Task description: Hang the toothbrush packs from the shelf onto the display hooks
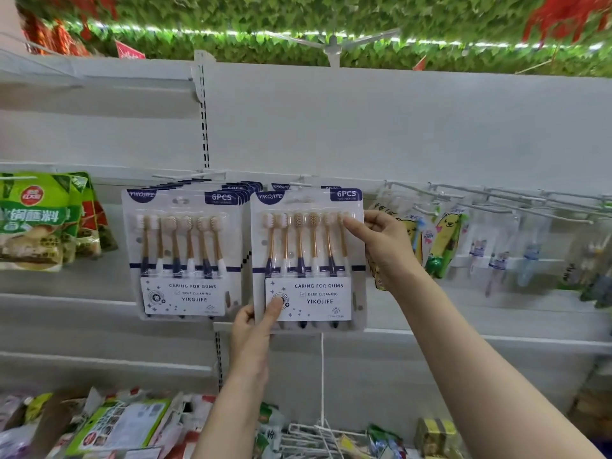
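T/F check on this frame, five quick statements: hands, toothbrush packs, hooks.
1. Both hands hold the front clear-plastic six-brush toothbrush pack. True.
2. The left hand grips the pack's top corner. False: it pinches the bottom left edge; the right hand holds the upper right.
3. A stack of matching packs hangs to the left. True.
4. The white wire hooks on the right carry nothing. False: small packaged items hang there.
5. Pack labels read 12PCS. False: 6PCS.
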